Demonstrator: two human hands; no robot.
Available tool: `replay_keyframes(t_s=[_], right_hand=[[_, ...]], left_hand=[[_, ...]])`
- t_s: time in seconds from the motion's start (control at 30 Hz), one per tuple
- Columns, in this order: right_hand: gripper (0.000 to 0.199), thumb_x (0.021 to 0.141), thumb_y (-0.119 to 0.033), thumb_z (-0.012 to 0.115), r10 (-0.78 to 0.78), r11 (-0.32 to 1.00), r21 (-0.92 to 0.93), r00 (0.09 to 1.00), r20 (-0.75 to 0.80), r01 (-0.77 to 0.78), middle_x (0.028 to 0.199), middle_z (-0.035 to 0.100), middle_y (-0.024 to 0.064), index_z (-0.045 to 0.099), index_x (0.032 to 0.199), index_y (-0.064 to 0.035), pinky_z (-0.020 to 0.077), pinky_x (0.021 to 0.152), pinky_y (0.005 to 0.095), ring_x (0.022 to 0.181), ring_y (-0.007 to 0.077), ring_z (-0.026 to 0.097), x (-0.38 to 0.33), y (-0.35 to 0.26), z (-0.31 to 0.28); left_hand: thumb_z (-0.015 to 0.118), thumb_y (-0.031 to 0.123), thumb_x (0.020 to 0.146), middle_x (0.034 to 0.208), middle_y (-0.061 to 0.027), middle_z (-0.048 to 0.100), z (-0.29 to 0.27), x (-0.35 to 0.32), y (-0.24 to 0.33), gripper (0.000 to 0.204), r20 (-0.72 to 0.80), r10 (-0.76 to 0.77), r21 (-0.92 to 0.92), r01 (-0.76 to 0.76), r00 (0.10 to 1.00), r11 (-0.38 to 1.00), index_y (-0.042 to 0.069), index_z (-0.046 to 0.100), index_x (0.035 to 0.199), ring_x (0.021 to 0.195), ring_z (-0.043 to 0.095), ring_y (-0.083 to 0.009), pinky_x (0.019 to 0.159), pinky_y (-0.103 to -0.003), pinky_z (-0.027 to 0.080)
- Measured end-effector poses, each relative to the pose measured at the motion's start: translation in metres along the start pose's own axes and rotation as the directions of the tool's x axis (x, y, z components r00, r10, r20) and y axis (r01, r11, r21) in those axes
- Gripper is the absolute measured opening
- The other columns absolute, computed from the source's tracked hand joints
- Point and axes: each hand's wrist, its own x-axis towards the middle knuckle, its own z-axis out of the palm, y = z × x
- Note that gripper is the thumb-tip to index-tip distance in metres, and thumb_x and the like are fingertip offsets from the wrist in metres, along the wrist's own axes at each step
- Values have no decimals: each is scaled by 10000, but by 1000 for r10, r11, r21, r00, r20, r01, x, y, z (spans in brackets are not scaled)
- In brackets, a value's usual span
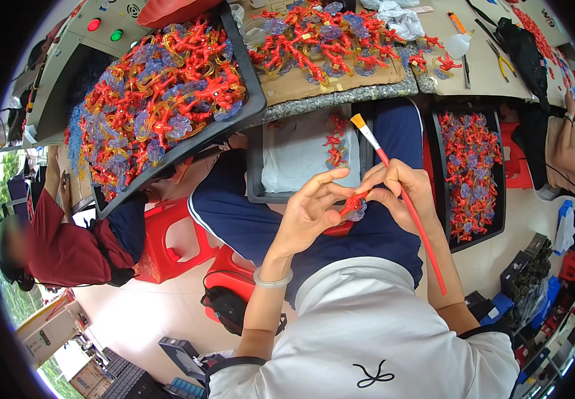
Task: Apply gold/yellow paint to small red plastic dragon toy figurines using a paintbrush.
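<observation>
My left hand (314,207) pinches a small red toy figure (353,206) with a translucent purplish base between thumb and fingers. My right hand (404,191) grips a paintbrush (423,234) with a red handle, its yellow bristles pointing up and away from me. The thumb and fingertips of that hand also meet the figure, partly covering it. Just beyond my hands, a dark tray lined with a white plastic sheet (294,156) rests at my lap. Along its right side lies a row of similar red figures (335,141).
A large black tray (256,100) at the left is heaped with red figures. More figures (327,43) cover the bench ahead, near pliers (502,63) and a white squeeze bottle (458,45). Another filled tray (468,176) stands right. A person in maroon (68,243) sits left.
</observation>
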Motion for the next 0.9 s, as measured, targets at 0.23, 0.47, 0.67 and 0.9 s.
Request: replay_keyframes(t_s=[0.23, 0.47, 0.67, 0.9], right_hand=[[391, 762, 131, 641, -37, 999, 19, 999, -3, 37, 856, 692, 149, 312, 687, -67, 546, 728, 303, 828, 213, 676, 2, 4, -1], [181, 845, 79, 590, 7, 986, 169, 998, -61, 3, 912, 693, 139, 448, 831, -34, 505, 831, 308, 910, 196, 660, 2, -6, -1], [459, 979, -373, 482, -101, 957, 255, 983, -153, 138, 814, 675, 126, 588, 1123, 49, 494, 772, 324, 790, 191, 639, -7, -11, -26], [529, 880, -468, 566, -173, 981, 86, 985, -19, 174, 763, 642, 113, 692, 946, 41, 474, 618, 315, 671, 212, 613, -11, -37, -6]], left_hand=[[785, 222, 759, 1152, -135, 587, -2, 0, -5, 767, -31, 12, 22, -11, 999, 1000, -45, 397, 1365, 1125, 544, -212, 934, -345, 473], [767, 128, 771, 1216, -145, 572, 1, -2, -6, 696, -88, 97, -5, -98, 991, 995, -53, 419, 1347, 1163, 535, -234, 899, -324, 506], [766, 82, 766, 1246, -138, 564, 0, -1, -8, 633, -255, 235, 122, -210, 938, 970, -65, 465, 1303, 1189, 531, -238, 989, -357, 451], [769, 286, 749, 1223, -185, 573, -4, -2, -12, 727, -278, 308, 200, -259, 910, 945, -35, 443, 1314, 1188, 535, -283, 925, -372, 530]])
